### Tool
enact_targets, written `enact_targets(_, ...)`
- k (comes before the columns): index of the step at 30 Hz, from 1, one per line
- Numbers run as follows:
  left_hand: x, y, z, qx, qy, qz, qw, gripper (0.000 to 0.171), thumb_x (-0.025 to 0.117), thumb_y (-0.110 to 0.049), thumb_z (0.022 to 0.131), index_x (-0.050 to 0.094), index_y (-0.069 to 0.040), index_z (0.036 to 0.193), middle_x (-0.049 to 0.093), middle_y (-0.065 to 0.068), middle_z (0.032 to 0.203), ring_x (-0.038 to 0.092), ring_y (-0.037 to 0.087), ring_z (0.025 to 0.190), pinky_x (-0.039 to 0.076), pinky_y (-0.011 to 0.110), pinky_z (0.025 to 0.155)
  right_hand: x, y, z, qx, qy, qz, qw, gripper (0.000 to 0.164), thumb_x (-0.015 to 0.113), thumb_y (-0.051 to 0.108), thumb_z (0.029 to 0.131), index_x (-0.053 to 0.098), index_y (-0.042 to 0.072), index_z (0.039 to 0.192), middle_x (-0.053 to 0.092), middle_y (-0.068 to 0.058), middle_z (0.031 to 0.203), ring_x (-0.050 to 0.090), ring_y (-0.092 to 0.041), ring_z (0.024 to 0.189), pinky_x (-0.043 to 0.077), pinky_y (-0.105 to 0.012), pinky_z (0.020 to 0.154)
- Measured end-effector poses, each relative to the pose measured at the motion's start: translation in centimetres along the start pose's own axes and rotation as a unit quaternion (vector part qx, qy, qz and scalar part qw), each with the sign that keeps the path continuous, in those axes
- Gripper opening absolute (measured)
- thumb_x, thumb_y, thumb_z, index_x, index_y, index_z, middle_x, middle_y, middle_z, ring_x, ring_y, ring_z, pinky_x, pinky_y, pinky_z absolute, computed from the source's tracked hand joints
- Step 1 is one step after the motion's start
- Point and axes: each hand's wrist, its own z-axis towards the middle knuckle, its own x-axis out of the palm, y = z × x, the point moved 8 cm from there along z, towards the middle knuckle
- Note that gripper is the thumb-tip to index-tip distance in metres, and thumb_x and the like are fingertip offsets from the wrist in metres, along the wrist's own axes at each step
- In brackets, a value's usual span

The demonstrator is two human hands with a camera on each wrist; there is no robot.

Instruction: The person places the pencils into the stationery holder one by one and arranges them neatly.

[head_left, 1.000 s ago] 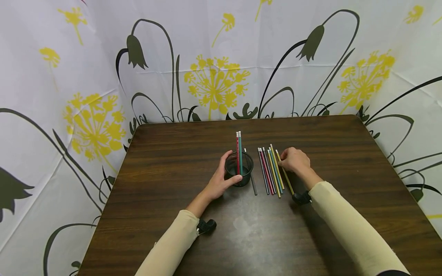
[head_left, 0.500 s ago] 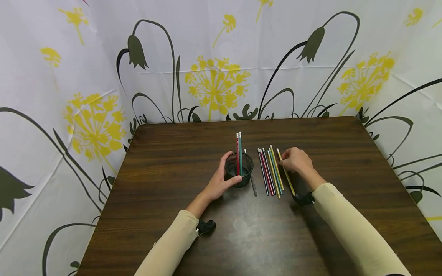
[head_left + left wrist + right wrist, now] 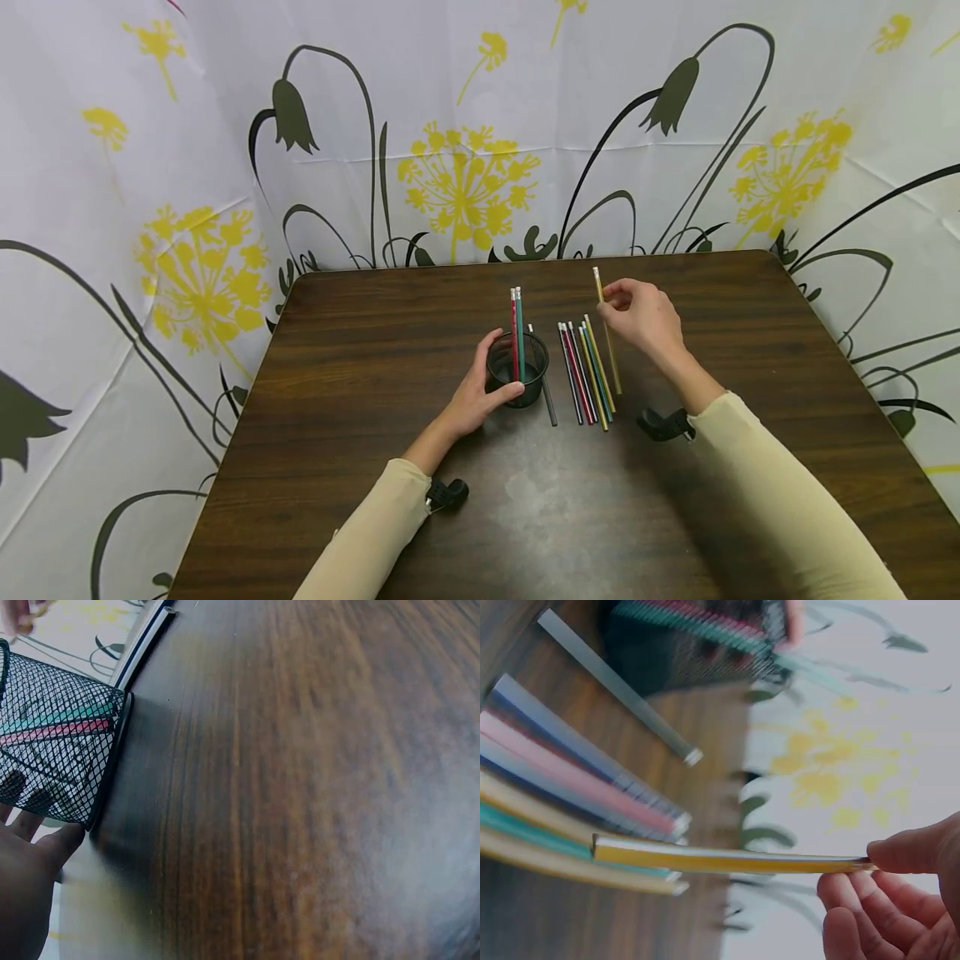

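Note:
A black mesh pencil cup (image 3: 531,392) stands upright on the table, with a red pencil (image 3: 514,333) and a teal pencil (image 3: 521,321) in it. My left hand (image 3: 480,392) holds the cup from its left side, thumb in front and fingers behind. Above the table, right of the loose pencils, my right hand (image 3: 647,317) pinches a yellow pencil (image 3: 610,350) near its eraser end. In the right wrist view that yellow pencil (image 3: 727,859) juts out from between thumb and fingers, its other end free.
Several pencils (image 3: 587,375) in dark, red, teal and yellow lie side by side on the brown table (image 3: 360,350). One grey pencil (image 3: 551,404) lies apart, right beside the cup. A flower-printed cloth (image 3: 450,83) hangs behind the table's far edge.
My right hand has lifted the yellow pencil off the table, moving it up and away toward the far edge. The left hand and the cup have stayed in place.

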Motion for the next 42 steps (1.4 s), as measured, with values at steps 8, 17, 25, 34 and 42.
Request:
enact_targets(8,0.0,0.0,0.0,0.008,-0.001,-0.010,0.9999,0.080,0.065,-0.003,0.091,0.013,-0.004,0.152,0.030,0.025,0.151,0.028,0.046,0.138,0.019,0.062,0.110,-1.6,5.5,-1.5,-0.068,-0.042,0.121,0.989,0.024,0.067,0.016,0.090,0.069,0.006,0.112,0.071,-0.006,0.087,0.067,-0.019,0.078,0.047,-0.029,0.066)
enact_targets(17,0.1,-0.1,0.1,0.005,0.003,-0.005,1.0000,0.080,0.064,-0.001,0.092,0.012,-0.005,0.153,0.029,0.026,0.151,0.027,0.047,0.138,0.018,0.062,0.111,-0.6,8.1,-3.5,-0.104,-0.102,0.219,0.965,0.025,0.072,0.011,0.089,0.068,0.004,0.113,0.073,-0.006,0.091,0.066,-0.016,0.071,0.046,-0.021,0.059)
enact_targets(25,0.1,0.1,0.2,-0.003,0.002,0.003,1.0000,0.081,0.065,-0.003,0.092,0.012,-0.007,0.153,0.030,0.025,0.151,0.028,0.043,0.139,0.018,0.061,0.111,2.6,8.6,-5.0,-0.129,-0.123,0.232,0.956,0.021,0.072,0.010,0.089,0.068,0.006,0.110,0.072,-0.004,0.092,0.069,-0.015,0.074,0.050,-0.024,0.060)
enact_targets(34,0.1,0.1,0.1,-0.012,0.004,0.009,0.9999,0.081,0.063,-0.004,0.093,0.010,-0.003,0.154,0.028,0.024,0.152,0.025,0.040,0.141,0.018,0.061,0.111,6.6,8.6,-5.3,-0.156,-0.067,0.186,0.968,0.023,0.070,0.008,0.091,0.066,0.004,0.113,0.072,-0.007,0.093,0.069,-0.015,0.074,0.055,-0.033,0.067)
enact_targets(42,0.0,0.2,-0.1,-0.022,0.004,0.015,0.9996,0.080,0.061,-0.001,0.094,0.009,-0.009,0.155,0.027,0.018,0.154,0.022,0.037,0.143,0.017,0.061,0.112,8.3,8.3,-5.1,-0.179,-0.041,0.164,0.969,0.022,0.071,0.009,0.090,0.067,0.006,0.112,0.073,-0.005,0.092,0.070,-0.018,0.076,0.056,-0.036,0.067)
